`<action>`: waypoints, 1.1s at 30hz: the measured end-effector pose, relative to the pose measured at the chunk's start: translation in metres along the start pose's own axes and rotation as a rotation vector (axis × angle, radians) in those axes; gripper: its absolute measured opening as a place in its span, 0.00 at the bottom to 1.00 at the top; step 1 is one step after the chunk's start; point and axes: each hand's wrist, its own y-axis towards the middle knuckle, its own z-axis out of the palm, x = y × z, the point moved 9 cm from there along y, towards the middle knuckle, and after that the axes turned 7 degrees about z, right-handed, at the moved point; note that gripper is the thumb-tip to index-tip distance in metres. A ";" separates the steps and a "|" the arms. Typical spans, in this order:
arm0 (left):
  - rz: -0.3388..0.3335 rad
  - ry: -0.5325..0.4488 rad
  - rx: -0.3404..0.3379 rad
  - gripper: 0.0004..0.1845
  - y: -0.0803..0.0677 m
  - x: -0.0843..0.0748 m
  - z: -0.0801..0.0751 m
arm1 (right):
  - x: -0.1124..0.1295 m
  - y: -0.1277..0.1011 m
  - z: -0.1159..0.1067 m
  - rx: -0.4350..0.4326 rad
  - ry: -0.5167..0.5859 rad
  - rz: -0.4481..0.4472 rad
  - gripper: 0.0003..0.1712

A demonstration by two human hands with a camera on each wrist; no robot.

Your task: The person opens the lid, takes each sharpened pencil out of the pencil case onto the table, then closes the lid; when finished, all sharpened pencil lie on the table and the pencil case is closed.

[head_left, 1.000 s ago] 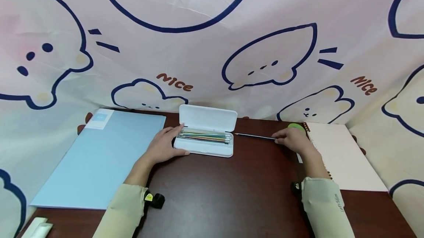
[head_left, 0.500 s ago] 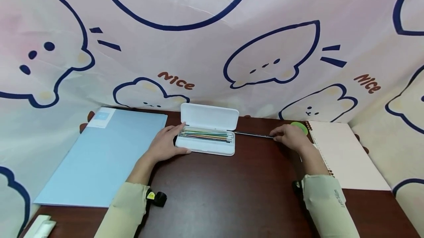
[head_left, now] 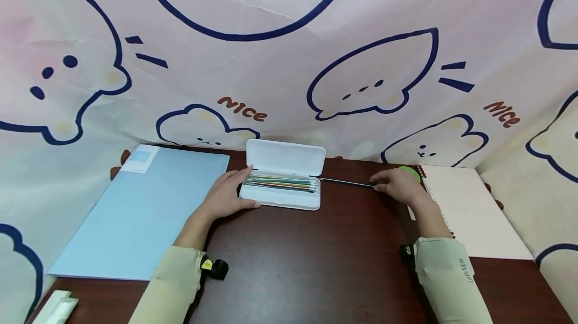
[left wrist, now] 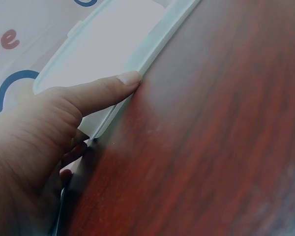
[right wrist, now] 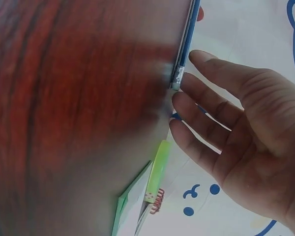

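Observation:
A white pencil case [head_left: 280, 202] lies with its lid raised, and several coloured pencils [head_left: 282, 183] are inside. My left hand [head_left: 223, 196] holds the case's left end, with its thumb [left wrist: 103, 93] along the front edge and its other fingers at the back. Right of the case, a dark blue pencil [head_left: 345, 181] lies low along the table, its left end close to the case. My right hand [head_left: 397, 185] is at the pencil's other end. In the right wrist view, its thumb and index fingertip are right beside the metal band [right wrist: 177, 74], fingers spread and loosely bent.
A large light blue folder [head_left: 149, 213] covers the left side of the table [head_left: 307, 264]. A spiral notebook [head_left: 478, 213] lies at the right, with a green round thing [head_left: 410, 172] by its coil. White items [head_left: 56, 308] sit at the lower left. A printed cloth hangs behind.
The dark blue pencil and my right hand have shifted slightly left towards the case. My left hand has stayed on the case, and the head view has drifted a little.

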 end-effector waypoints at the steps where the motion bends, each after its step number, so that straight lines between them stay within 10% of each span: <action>1: -0.001 0.001 0.000 0.58 0.000 0.000 0.000 | 0.000 0.000 0.000 0.002 0.004 0.003 0.13; 16: -0.004 0.003 0.008 0.58 -0.003 0.000 0.000 | 0.046 -0.001 -0.025 -0.055 0.139 -0.079 0.17; 33: -0.005 -0.008 0.000 0.58 -0.004 -0.002 -0.001 | 0.131 0.012 0.040 0.074 0.227 -0.131 0.17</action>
